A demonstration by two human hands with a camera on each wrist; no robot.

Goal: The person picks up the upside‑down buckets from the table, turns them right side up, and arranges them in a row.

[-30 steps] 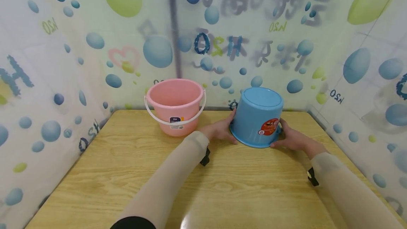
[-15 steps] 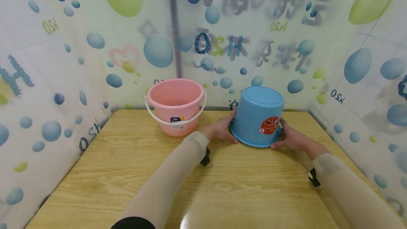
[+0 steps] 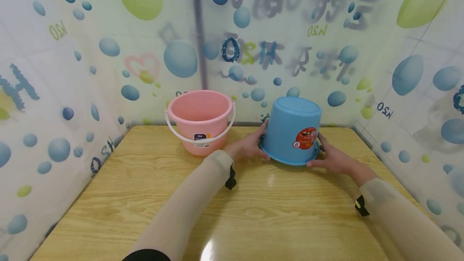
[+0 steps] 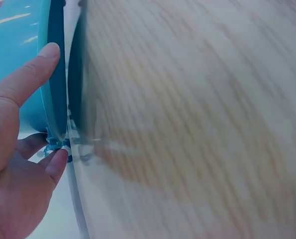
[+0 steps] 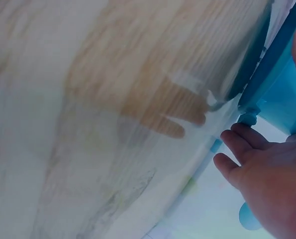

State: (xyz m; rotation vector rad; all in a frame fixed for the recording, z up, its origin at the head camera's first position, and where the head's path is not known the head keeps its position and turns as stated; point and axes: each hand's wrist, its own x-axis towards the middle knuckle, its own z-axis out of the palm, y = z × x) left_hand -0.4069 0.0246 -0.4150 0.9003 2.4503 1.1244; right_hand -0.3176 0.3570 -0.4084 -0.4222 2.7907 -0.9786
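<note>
An upside-down blue bucket [image 3: 286,132] with a red label is between my hands, its rim downward and slightly tilted. My left hand [image 3: 250,145] grips the rim from the left. In the left wrist view its thumb [image 4: 33,72] lies along the outer rim, with fingers curled by the handle joint [image 4: 55,144]. My right hand [image 3: 331,157] holds the opposite side, its fingers [image 5: 245,144] at the lug [image 5: 248,118]. A gap shows between rim and tabletop in both wrist views. The bucket's inside is hidden in the head view.
To the left, a pink bucket [image 3: 185,128] stands upright with its white handle [image 3: 201,141] hanging in front, close to my left forearm. The wooden table [image 3: 253,216] meets a patterned curtain [image 3: 297,19] behind and at both sides.
The blue bucket has risen slightly and shifted a little left, with both hands moving along on it. The pink bucket has stayed in place.
</note>
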